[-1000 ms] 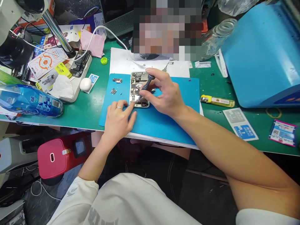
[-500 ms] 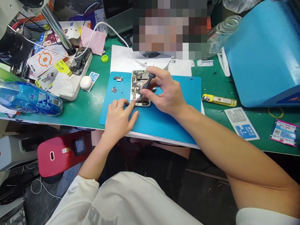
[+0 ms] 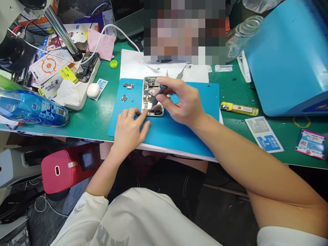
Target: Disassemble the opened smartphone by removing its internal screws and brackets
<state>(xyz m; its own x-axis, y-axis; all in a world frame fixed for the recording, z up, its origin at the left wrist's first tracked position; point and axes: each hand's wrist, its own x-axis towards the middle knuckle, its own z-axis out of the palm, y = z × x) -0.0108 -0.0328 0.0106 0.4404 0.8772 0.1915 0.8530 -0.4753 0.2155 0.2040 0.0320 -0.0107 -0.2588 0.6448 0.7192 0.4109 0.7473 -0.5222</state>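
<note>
An opened smartphone (image 3: 146,89) lies on the blue mat (image 3: 179,140), its inner boards and metal parts bare. My right hand (image 3: 184,102) pinches a dark screwdriver (image 3: 157,95) between thumb and fingers, tilted, its lower end over the phone's lower half. Whether the tip sits in a screw is too small to tell. My left hand (image 3: 130,128) wears a ring and rests on the mat with fingers apart, the index fingertip at the phone's lower left edge. Left of the phone lie a small metal-and-black part (image 3: 128,86) and a little bracket-like piece (image 3: 124,98).
Tweezers (image 3: 180,73) lie behind the phone on white paper (image 3: 130,65). A yellow cutter (image 3: 239,108) and a large blue machine (image 3: 284,68) are at the right. At the left stand a blue bottle (image 3: 33,107) and a white earbud case (image 3: 93,90). A white cable (image 3: 123,31) arches overhead.
My right thumb and fingers have shifted on the screwdriver, thumb a little higher, and the handle sits slightly lower in the picture. My left hand and the phone stay in place.
</note>
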